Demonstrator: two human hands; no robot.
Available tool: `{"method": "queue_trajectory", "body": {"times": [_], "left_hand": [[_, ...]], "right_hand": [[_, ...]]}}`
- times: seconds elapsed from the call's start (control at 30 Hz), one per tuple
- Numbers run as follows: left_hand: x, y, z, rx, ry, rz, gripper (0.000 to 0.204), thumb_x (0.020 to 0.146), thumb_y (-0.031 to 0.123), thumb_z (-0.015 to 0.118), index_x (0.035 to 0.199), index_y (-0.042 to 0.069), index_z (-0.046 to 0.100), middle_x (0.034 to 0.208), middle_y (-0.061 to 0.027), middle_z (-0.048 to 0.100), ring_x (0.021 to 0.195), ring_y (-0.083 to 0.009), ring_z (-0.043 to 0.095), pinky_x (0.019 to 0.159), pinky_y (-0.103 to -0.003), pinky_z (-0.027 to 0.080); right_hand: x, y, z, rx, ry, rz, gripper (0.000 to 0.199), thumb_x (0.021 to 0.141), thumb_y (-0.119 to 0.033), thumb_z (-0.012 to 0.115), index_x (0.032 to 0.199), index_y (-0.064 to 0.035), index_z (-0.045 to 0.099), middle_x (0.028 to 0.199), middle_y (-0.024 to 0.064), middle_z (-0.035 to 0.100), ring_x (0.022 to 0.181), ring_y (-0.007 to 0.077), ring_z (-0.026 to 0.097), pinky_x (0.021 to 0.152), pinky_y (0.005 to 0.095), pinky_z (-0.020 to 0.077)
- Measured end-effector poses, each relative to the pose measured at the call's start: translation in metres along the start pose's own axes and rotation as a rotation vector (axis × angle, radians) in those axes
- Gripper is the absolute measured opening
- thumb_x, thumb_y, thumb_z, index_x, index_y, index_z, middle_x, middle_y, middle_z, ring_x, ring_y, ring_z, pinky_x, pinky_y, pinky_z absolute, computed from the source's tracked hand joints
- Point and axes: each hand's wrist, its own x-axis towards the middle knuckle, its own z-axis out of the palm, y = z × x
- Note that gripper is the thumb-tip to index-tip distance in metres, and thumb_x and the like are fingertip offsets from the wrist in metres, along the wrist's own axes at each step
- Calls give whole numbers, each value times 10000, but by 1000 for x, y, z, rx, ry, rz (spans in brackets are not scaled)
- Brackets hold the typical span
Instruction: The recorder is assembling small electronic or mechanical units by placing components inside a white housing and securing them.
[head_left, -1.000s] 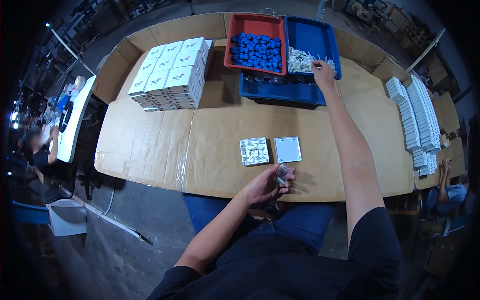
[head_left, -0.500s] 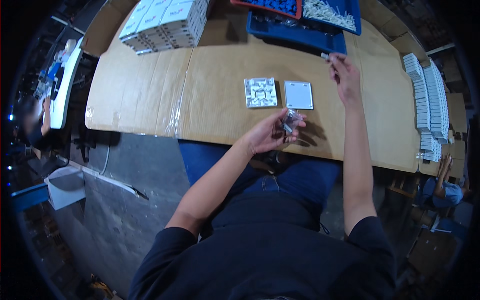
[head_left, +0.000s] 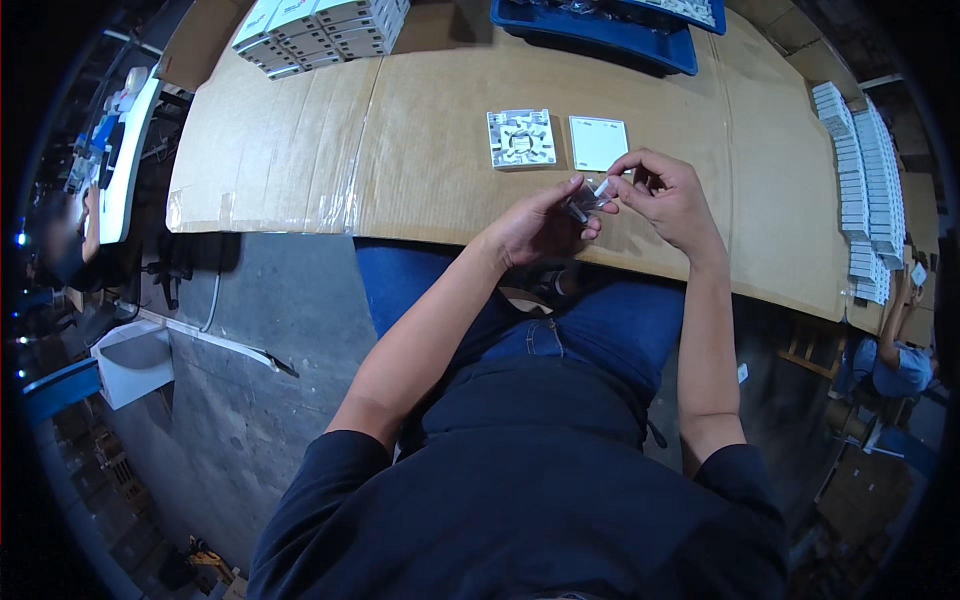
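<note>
My left hand (head_left: 532,226) is closed around a small clear plastic bag (head_left: 579,209) just above the table's near edge. Something small shows through the plastic, too little to name. At the bag's upper side, my right hand (head_left: 672,205) pinches a small white piece (head_left: 602,187) between thumb and fingertips. Beyond the hands lie two square parts side by side. One is a white moulded tray-like base (head_left: 522,140) with ribs and a round middle; right of it is a flat white cover plate (head_left: 598,143).
Brown cardboard (head_left: 430,165) covers the table. White boxes (head_left: 325,35) are stacked at the far left, and blue bins (head_left: 600,35) stand at the back. Rows of thin white pieces (head_left: 868,175) line the right edge. Other people sit at both sides.
My right hand has come down and toward me from near the blue bins, carrying the white piece to the bag. The table sits higher in view; my left hand still holds the bag.
</note>
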Motion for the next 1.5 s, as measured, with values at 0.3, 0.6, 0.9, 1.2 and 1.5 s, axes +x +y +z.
{"method": "queue_trajectory", "body": {"times": [0.3, 0.6, 0.9, 1.2, 1.5], "left_hand": [[-1, -1, 0, 65, -14, 79, 498, 1089, 495, 519, 1336, 69, 594, 1162, -74, 703, 913, -167, 636, 903, -326, 515], [1, -3, -5, 135, -9, 122, 426, 1092, 442, 536, 1284, 69, 612, 1096, -73, 689, 958, -182, 642, 923, -332, 516], [-3, -2, -10, 82, -17, 56, 380, 1071, 454, 573, 1184, 96, 632, 1051, -73, 691, 964, -184, 667, 909, -347, 533], [-1, -4, -12, 113, -22, 103, 416, 1066, 475, 567, 1224, 94, 627, 1110, -89, 702, 952, -190, 658, 935, -346, 513], [-3, 2, -1, 57, 32, -1, 525, 1108, 462, 482, 1418, 47, 566, 1138, -52, 714, 870, -146, 614, 868, -296, 503]], "right_hand": [[4, -13, 4, -126, -21, -89, 127, 938, -115, 763, 1007, -15, 729, 777, 14, 632, 612, 88, 436, 569, 271, 352], [10, -5, 6, -186, -302, -98, 178, 1023, -130, 625, 1076, 27, 688, 1150, 89, 658, 935, 213, 658, 857, 348, 525], [11, 11, 14, 128, -418, 36, 434, 1120, -336, 518, 1286, 35, 671, 1310, 99, 626, 1155, 211, 615, 1040, 339, 472], [16, 1, 10, 179, -488, 98, 356, 1127, -269, 514, 1312, 8, 641, 1135, 41, 677, 1041, 110, 630, 917, 297, 512], [58, 13, -29, 136, -391, 31, 269, 1091, -184, 580, 1142, 32, 732, 1129, 50, 744, 1031, 116, 666, 934, 287, 516]]}}
